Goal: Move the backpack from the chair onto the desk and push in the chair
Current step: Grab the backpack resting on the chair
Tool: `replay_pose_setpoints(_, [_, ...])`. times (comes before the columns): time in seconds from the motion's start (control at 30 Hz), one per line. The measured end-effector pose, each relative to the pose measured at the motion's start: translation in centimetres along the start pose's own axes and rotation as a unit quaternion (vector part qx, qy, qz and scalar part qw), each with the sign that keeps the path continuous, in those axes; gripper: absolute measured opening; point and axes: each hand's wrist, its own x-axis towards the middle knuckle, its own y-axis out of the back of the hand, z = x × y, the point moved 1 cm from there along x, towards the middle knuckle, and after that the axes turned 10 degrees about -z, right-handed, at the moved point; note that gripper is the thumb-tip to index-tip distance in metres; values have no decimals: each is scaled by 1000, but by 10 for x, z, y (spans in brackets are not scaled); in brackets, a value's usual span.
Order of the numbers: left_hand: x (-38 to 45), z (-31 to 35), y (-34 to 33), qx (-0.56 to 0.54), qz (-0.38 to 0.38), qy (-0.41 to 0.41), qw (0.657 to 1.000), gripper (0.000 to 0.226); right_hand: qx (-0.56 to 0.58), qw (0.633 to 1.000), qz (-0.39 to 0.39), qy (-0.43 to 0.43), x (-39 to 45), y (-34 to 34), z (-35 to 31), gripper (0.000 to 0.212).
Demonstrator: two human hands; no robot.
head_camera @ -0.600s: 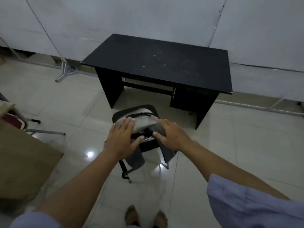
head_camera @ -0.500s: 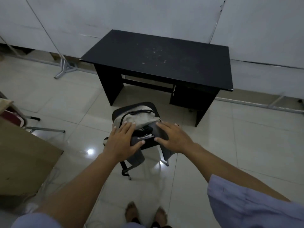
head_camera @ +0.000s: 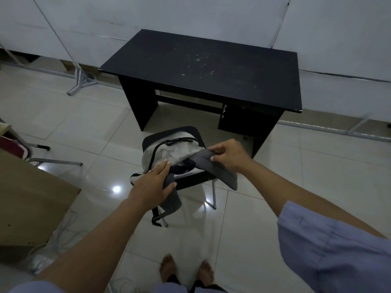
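The grey backpack is lying on the black chair, at six o'clock from the desk. Our left hand is closing around one dark strap; our right hand is pinching the other strap. We are standing barefoot on tiles.

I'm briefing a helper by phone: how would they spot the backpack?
Find the black desk against the white wall; a black chair stands just in front of it. The backpack lies on that seat, the only light grey fabric thing, with darker grey straps hanging off.
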Motion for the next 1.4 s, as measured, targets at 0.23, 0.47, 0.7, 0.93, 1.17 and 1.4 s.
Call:
replay_pose_setpoints(0.23, [5,-1,4,-42,-17,-6,999,82,-266,959,92,28,25,0,-33,36])
replay_pose_setpoints(0.47, [5,-13,9,-106,-17,25,994,79,-133,987,80,30,50,-35,-30,22])
replay_pose_setpoints(0.7, [2,-18,15,-182,-1,15,983,45,-194,980,-8,43,47,-47,-28,35])
replay_pose_setpoints(0.93, [-1,-30,23,-215,111,219,945,60,-173,949,-89,249,5,-65,-52,44])
replay_pose_setpoints(1.17, [3,-56,33,-241,73,275,928,72,-143,955,-57,255,29,-66,-50,26])
replay_pose_setpoints(1.4, [36,-84,58,-64,129,184,972,51,-104,968,-18,230,65,-66,-65,28])
